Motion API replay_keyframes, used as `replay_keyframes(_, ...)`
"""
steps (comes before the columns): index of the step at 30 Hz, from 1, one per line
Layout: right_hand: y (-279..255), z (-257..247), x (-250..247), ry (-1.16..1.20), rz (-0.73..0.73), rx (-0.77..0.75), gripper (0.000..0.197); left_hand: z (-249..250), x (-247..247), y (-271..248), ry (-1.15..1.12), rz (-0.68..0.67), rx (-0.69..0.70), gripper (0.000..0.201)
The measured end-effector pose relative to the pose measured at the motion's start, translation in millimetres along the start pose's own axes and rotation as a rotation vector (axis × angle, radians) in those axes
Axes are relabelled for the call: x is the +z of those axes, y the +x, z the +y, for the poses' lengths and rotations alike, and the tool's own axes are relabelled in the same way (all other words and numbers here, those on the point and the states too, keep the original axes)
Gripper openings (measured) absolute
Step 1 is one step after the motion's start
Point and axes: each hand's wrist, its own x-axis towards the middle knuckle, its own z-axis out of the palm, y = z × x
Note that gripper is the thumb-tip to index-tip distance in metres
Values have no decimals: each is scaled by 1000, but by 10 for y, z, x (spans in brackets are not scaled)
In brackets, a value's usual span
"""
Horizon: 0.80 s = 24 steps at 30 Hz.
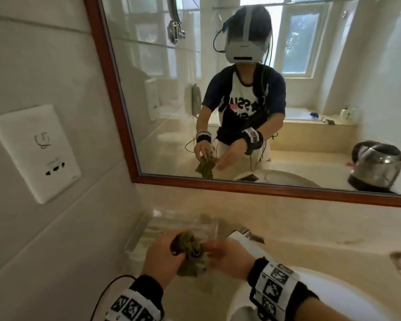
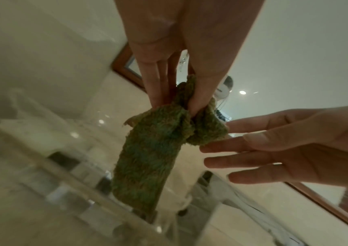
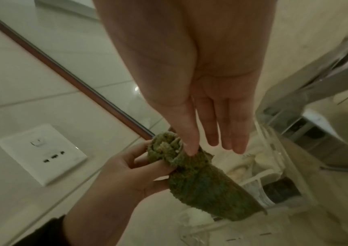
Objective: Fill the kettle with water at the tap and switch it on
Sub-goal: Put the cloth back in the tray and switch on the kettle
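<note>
The steel kettle (image 1: 377, 167) shows only as a reflection in the mirror, standing on the counter to the right. My left hand (image 1: 169, 253) pinches a bunched green cloth (image 1: 191, 256) over the counter's left end. In the left wrist view the left hand (image 2: 175, 103) grips the top of the cloth (image 2: 154, 149), which hangs down. My right hand (image 3: 215, 146) has its fingers straight, and its forefinger touches the cloth (image 3: 200, 183) beside the left hand (image 3: 130, 174). No tap is in view.
A clear plastic tray (image 1: 171, 228) with small items sits on the beige counter under the cloth. The white basin (image 1: 333, 297) lies at the lower right. A wall socket (image 1: 35, 154) is on the tiled left wall. The wood-framed mirror (image 1: 264, 188) spans the back.
</note>
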Motion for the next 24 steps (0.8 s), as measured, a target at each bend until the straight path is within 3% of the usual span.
replay_keyframes(4, 394, -48, 138, -20, -25, 36, 34, -293, -3, 310, -7, 13, -83, 42)
replay_keyframes(10, 811, -75, 50, 19, 27, 67, 32, -316, 61, 843, -41, 21, -72, 52)
replay_keyframes(14, 1005, -5, 23, 51, 79, 56, 39, -454, 96, 1035, 0, -58, -82, 55)
replay_keyframes(18, 968, 141, 44, 54, 76, 61, 45, -658, 159, 989, 88, -209, -95, 54)
replay_keyframes(24, 668, 349, -225, 40, 136, 164, 48, -150, 166, 894, 99, -196, 34, 47)
